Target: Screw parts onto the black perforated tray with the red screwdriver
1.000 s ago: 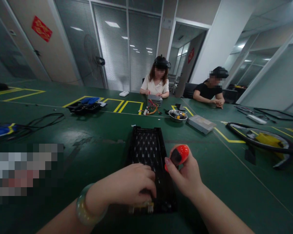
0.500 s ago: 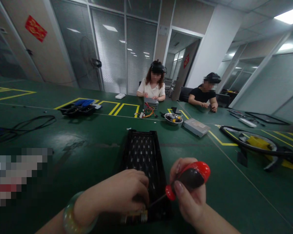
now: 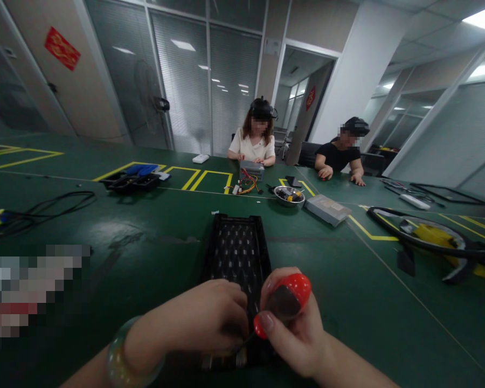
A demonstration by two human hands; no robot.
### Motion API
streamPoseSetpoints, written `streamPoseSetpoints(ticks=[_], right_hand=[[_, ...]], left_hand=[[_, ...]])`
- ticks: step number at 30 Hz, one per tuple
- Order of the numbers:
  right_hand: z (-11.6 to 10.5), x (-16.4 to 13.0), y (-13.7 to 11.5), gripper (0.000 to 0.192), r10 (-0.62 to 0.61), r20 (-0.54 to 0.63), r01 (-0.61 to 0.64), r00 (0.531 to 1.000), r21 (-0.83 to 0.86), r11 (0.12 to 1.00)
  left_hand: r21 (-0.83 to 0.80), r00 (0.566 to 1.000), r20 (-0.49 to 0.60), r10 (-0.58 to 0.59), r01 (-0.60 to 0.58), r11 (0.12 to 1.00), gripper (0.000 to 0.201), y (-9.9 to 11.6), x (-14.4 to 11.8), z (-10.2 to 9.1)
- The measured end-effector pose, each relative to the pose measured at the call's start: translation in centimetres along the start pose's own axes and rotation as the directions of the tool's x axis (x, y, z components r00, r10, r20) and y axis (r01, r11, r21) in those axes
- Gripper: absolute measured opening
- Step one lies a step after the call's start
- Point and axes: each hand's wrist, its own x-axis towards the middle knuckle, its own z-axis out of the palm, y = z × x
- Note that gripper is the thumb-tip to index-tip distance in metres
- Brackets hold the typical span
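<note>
A green table (image 3: 339,269) bears a shallow, open black casing (image 3: 238,248), near end under the left hand (image 3: 210,312), fingers curled, their hold hidden. The right hand (image 3: 303,342) wraps a red-and-black screwdriver (image 3: 288,302) above the casing. Farther off, a black tray (image 3: 117,183) holds blue items (image 3: 142,170); a metal bowl (image 3: 290,203), small yellow and black parts (image 3: 290,195).

The panel (image 3: 236,248) lies before the bowl (image 3: 288,203), leftward.

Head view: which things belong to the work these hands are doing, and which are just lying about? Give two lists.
Part of the work:
screwdriver, in the right hand
black tray, beneath the left hand

Seemingly just lying about:
metal bowl
flat gray box
black cable
white box
</note>
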Motion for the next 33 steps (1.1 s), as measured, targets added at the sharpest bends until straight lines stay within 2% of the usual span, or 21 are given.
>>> streamPoseSetpoints(ticks=[5,9,15,19,33], right_hand=[[-0.03,-0.25,0.53,0.017,0.068,-0.149,-0.054,0.986,0.098,0.994],[0.05,-0.3,0.71,0.017,0.083,-0.181,-0.059,0.98,0.135,0.989],[-0.12,-0.16,0.47,0.013,0.043,-0.242,-0.025,0.969,0.074,0.997],[-0.27,-0.25,0.61,0.014,0.041,-0.235,-0.031,0.971,0.045,0.999],[-0.46,0.01,0.56,0.014,0.05,-0.159,-0.055,0.986,-0.027,0.998]], left_hand=[[0.026,1.0,0.019,-0.002,0.002,1.0,0.008,0.08,0.08,-0.15],[0.041,1.0,0.027,0.015,-0.016,0.999,0.011,-0.12,0.08,-0.11],[0.058,1.0,0.022,0.011,-0.012,0.998,0.008,-0.16,-0.06,-0.13],[0.068,1.0,0.003,0.023,-0.023,0.997,0.004,-0.07,-0.08,-0.14],[0.067,1.0,0.005,0.025,-0.025,0.997,0.011,-0.15,-0.06,-0.04]])
